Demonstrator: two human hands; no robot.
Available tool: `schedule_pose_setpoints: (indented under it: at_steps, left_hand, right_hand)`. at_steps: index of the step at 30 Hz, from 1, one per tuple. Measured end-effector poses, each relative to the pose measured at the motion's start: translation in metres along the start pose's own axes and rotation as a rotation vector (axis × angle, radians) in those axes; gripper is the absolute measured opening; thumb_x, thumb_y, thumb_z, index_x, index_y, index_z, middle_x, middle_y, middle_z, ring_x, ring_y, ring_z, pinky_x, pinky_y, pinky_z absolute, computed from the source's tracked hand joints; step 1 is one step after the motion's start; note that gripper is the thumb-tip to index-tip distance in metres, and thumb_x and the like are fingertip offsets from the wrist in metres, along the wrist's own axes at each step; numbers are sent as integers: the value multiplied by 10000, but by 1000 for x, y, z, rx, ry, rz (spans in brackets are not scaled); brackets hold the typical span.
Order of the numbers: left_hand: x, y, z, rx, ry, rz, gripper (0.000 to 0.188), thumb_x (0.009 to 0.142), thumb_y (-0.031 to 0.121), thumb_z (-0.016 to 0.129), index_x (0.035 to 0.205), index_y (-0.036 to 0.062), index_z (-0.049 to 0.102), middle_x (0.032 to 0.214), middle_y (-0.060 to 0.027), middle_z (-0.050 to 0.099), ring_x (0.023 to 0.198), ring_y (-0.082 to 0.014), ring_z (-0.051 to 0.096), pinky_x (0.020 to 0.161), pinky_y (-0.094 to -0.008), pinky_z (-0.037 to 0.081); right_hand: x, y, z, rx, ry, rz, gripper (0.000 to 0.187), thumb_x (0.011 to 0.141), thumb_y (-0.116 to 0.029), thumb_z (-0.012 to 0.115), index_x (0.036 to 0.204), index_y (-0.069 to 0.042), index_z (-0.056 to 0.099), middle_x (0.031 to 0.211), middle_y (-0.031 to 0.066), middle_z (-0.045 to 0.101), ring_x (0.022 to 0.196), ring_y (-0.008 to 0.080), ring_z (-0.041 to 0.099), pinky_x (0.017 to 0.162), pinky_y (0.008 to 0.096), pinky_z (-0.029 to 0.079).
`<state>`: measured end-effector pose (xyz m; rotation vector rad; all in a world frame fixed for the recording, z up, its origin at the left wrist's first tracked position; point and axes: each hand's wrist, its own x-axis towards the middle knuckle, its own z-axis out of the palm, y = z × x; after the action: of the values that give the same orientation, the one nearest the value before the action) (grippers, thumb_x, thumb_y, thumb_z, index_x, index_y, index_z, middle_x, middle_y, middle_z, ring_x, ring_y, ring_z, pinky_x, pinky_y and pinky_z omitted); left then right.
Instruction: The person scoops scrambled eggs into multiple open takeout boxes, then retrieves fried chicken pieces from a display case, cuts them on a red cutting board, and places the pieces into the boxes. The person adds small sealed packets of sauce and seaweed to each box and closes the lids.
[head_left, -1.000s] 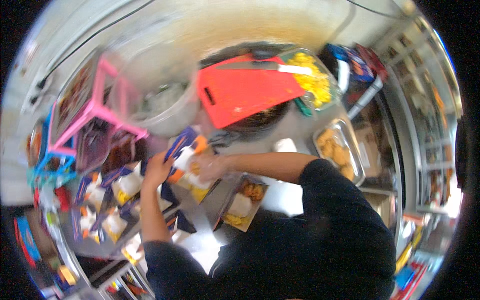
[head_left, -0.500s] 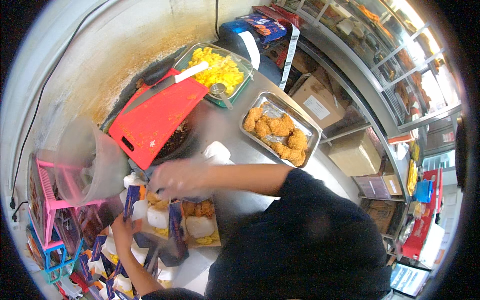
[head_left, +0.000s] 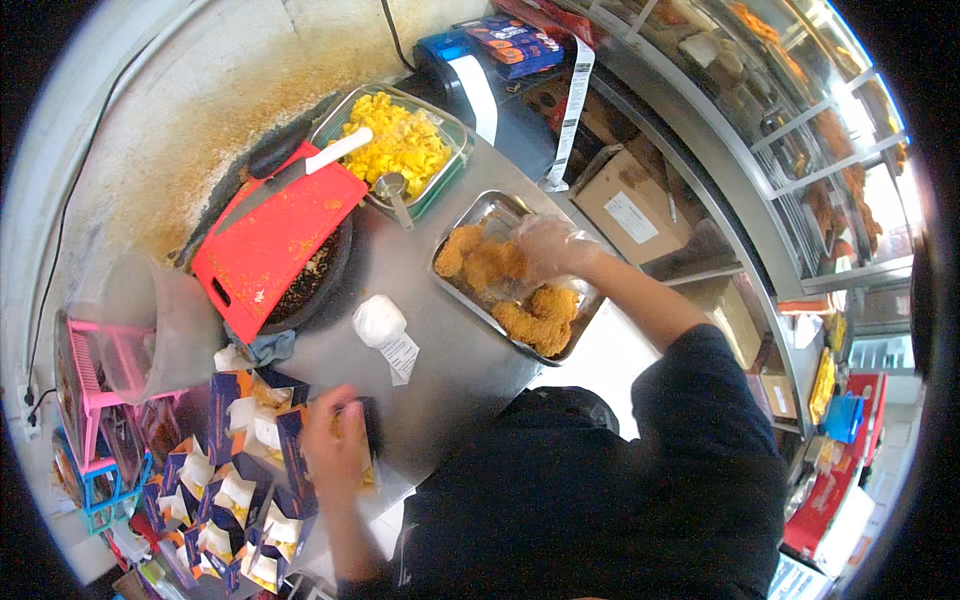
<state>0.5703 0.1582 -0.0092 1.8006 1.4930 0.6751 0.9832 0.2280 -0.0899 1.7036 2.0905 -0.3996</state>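
Note:
My right hand (head_left: 552, 250), in a clear plastic glove, reaches into a metal tray (head_left: 520, 352) of breaded fried chicken (head_left: 545, 318). Its fingers close round one blurred piece of fried chicken (head_left: 498, 264) near the tray's middle. Over at the lower left, my left hand (head_left: 335, 440) is beside a dark blue and orange food box (head_left: 292, 440). That hand is smeared by motion, and whether it grips a box flap cannot be seen. Food boxes nearby (head_left: 235, 495) stand with lids up, showing white wrapped bundles and yellow food.
A red cutting board (head_left: 275, 245) with a white-handled knife (head_left: 335, 152) lies over a dark pan. Behind stand a glass dish of yellow food (head_left: 400, 145), with a metal scoop (head_left: 392, 190), and a label printer (head_left: 480, 100). A white wrapped bundle (head_left: 378, 320) lies mid-counter.
My right hand has moved from the boxes to the chicken tray and taken hold of a piece. My left hand has shifted right along the boxes. The view has shifted slightly.

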Motion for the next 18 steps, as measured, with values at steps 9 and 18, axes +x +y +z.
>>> schedule_pose_setpoints:
  at_steps: [9, 18]
  left_hand:
    - [8, 26, 166, -344, -452, -175, 280, 942, 234, 576, 1092, 5, 636, 1023, -116, 679, 952, -194, 636, 861, -315, 482]
    - [20, 29, 137, -298, -309, -138, 271, 939, 234, 580, 1087, 13, 633, 984, -138, 689, 919, -219, 659, 829, -318, 493]
  right_hand:
    - [-14, 48, 143, -277, 154, -559, 679, 634, -457, 758, 1215, -160, 571, 1371, 144, 459, 1336, 231, 360, 1139, 411, 239]
    - [-55, 24, 57, 105, -56, -525, 623, 598, -494, 799, 1101, -176, 615, 1073, 107, 586, 1012, 279, 564, 976, 418, 427]
